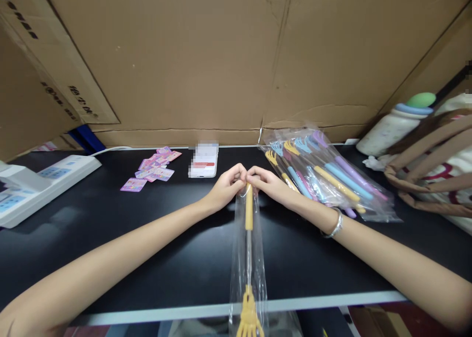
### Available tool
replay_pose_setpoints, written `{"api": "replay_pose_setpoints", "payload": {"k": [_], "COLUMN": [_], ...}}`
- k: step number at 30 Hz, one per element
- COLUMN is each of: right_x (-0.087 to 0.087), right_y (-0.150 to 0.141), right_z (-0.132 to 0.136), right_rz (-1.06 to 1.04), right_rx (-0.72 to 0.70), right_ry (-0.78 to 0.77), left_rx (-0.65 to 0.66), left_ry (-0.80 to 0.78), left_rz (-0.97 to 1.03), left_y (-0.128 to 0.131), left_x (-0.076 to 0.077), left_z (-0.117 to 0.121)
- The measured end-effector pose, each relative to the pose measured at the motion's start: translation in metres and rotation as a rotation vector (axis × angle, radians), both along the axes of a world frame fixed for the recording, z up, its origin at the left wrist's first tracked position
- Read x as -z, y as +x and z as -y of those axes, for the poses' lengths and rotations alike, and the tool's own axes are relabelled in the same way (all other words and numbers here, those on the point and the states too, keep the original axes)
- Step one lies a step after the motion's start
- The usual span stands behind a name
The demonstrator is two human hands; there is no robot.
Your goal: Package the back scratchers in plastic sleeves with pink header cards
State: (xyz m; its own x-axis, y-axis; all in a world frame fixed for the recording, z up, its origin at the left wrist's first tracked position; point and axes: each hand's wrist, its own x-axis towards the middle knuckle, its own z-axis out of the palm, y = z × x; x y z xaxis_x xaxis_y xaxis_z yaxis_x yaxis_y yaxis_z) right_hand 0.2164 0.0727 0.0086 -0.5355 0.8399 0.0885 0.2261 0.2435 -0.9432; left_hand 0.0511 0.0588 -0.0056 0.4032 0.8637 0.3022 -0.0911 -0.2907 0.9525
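**Yellow back scratcher (249, 219) in clear plastic sleeve (239, 258), clutter at 9 and 3 o'clock**

Clock centred mid-view, 12 = far side. Cardboard panels (191, 56) close off 10 through 2; black printed characters at 10, too blurred to read. Black tabletop (147, 263) below. Far out at 3, cream bag (453, 179), tan straps, partial red mark, not legible. Nearer at 3, clear pack (383, 213) of more scratchers in yellow, blue, pink, purple; right hand and forearm overlap its near-left side, tight quarters there. Sleeved scratcher runs centre to 6, handle far, claw end past the table's near edge. White power strip (68, 172) at 9, blue-printed panels, text unreadable. Pale bottle (393, 130), green top, between 2 and 3. Left hand (226, 184) at 7, right hand (272, 183) at 4, both just off centre, fingers pinching the sleeve's far end by the handle tip. Phone (204, 160) at 9 beside left hand, screen pixelated. Pink-purple cards (153, 167) overlap farther out at 9, print too small. Silver bracelet (337, 224) on right wrist.
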Motion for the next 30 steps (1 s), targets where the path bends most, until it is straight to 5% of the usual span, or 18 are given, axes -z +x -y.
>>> {"api": "replay_pose_setpoints", "payload": {"k": [6,19,25,30], "right_x": [-0.001,-0.004,-0.017,-0.042], "right_y": [0.003,0.002,0.010,0.029], "right_z": [0.001,0.008,0.006,-0.005], "right_rz": [0.035,0.045,-0.097,-0.220], "right_rx": [-0.132,-0.107,0.027,0.166], "right_ry": [0.012,0.000,-0.102,0.029], "left_rx": [0.024,-0.024,-0.068,-0.053], "left_ry": [0.002,-0.116,-0.211,-0.229], "left_rz": [0.025,0.061,0.163,0.129], "left_y": [-0.001,-0.001,-0.003,-0.003], "left_x": [0.000,0.002,0.005,0.004], "left_z": [0.000,-0.007,-0.012,-0.013]}}
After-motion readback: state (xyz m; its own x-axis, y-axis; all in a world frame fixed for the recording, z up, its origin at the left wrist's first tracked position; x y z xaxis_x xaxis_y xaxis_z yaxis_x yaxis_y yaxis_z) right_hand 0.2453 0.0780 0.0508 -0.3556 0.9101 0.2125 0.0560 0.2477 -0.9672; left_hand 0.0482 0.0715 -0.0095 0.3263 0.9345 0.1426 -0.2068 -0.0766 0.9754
